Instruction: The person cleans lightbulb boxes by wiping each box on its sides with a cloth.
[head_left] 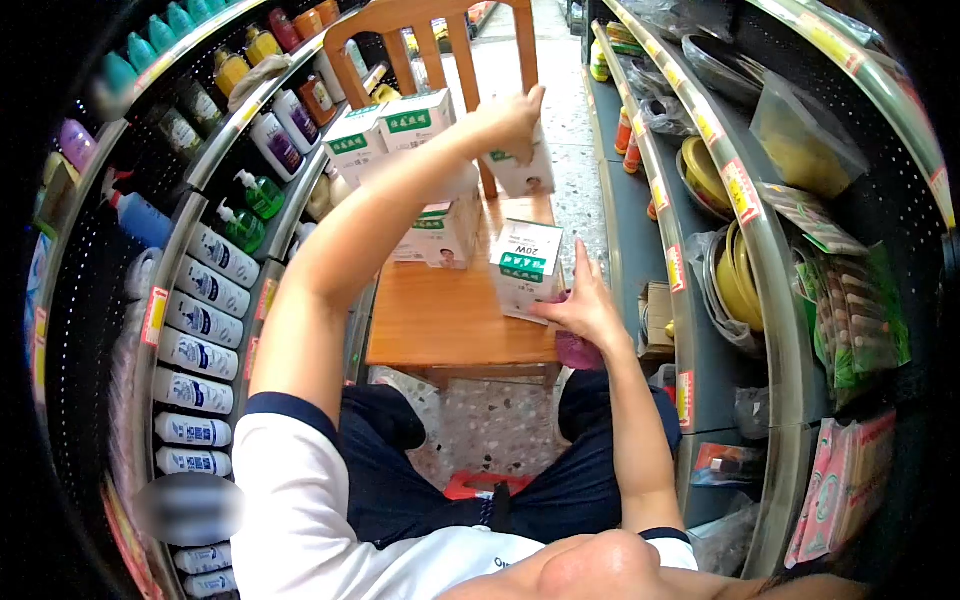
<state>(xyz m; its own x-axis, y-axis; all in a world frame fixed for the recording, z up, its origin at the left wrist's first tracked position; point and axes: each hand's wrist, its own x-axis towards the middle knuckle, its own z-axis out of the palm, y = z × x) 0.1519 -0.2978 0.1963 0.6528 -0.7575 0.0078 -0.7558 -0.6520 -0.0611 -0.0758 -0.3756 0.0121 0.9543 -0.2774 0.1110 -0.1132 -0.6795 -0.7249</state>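
My left hand (508,122) reaches across to the chair's backrest, its fingers closed over a white-and-green box (522,172). Another small white box (525,268), marked 20W with a green band, stands near the right side of the wooden seat (440,325). Beside it is my right hand (585,305), thumb touching the box's lower front and the other fingers stretched out along its right side. More white-and-green boxes (418,118) are stacked at the seat's back left, partly hidden by my left forearm. Under my right hand is a purple object (578,350), mostly covered.
Shelves with bottles (205,320) run along the left. On the right, shelves hold wrapped yellow bowls (738,275) and packaged goods (855,310). The chair's slatted backrest (465,50) rises ahead, and a red item (485,485) lies low between my legs.
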